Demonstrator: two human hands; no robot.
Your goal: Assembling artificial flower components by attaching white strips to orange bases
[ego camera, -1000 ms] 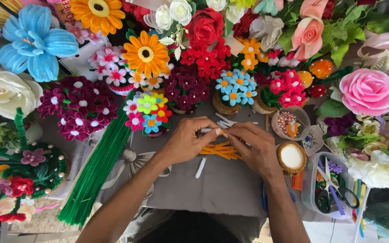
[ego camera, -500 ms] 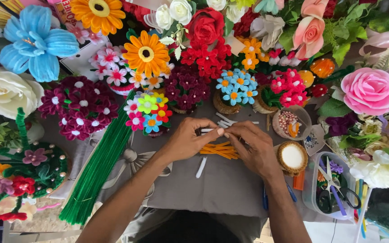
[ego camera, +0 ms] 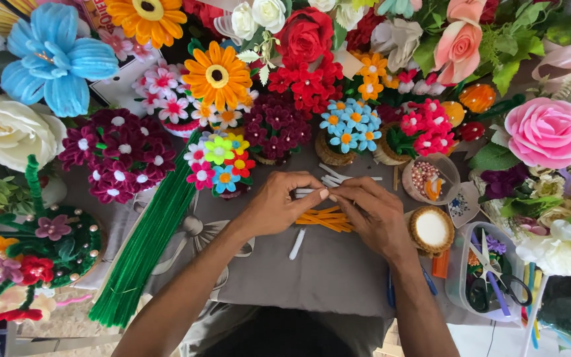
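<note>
Over grey cloth (ego camera: 338, 264), left hand (ego camera: 275, 205) and right hand (ego camera: 375, 215) still pinching white stem (ego camera: 328, 194), barely shifted.

We see fuzzy, matt green stems (ego camera: 143, 248) and orange stems (ego camera: 328, 219) of chenille. Matt grey cloth (ego camera: 325, 271) covers the surface. The tub (ego camera: 460, 294) looks like clear, glossy plastic; the beads (ego camera: 424, 175) shine.

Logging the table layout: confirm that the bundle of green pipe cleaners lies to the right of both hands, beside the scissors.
Wrong side. In the head view the green pipe cleaners lie left of both hands, the left hand and right hand, far from the scissors.
</note>
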